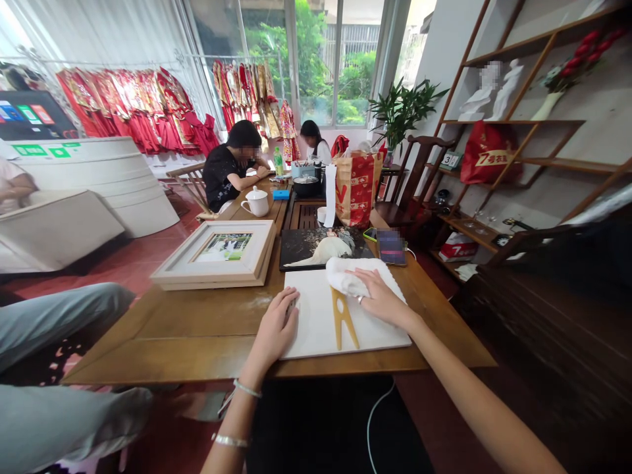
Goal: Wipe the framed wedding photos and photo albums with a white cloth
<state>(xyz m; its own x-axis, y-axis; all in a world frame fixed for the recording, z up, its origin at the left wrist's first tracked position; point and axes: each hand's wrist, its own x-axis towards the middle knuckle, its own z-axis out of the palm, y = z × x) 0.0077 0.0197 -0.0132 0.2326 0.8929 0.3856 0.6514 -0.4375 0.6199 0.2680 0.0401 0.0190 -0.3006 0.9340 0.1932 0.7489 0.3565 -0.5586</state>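
Note:
A white board [316, 322], lying face down with a wooden easel stand [344, 319] on its back, rests on the wooden table [197, 329] in front of me. My left hand [276, 329] lies flat on the board's left edge, fingers stretched out. My right hand [378, 296] presses a white cloth [345, 276] onto the board's upper part, fingers laid over the cloth.
A stack of pale framed pictures [220, 253] lies to the left, a dark photo print [320, 247] and a phone [392, 247] behind the board. Farther back stand a teapot [257, 201], a red paper bag [358, 187] and two seated people [232, 168]. Someone's legs [54, 316] are at left.

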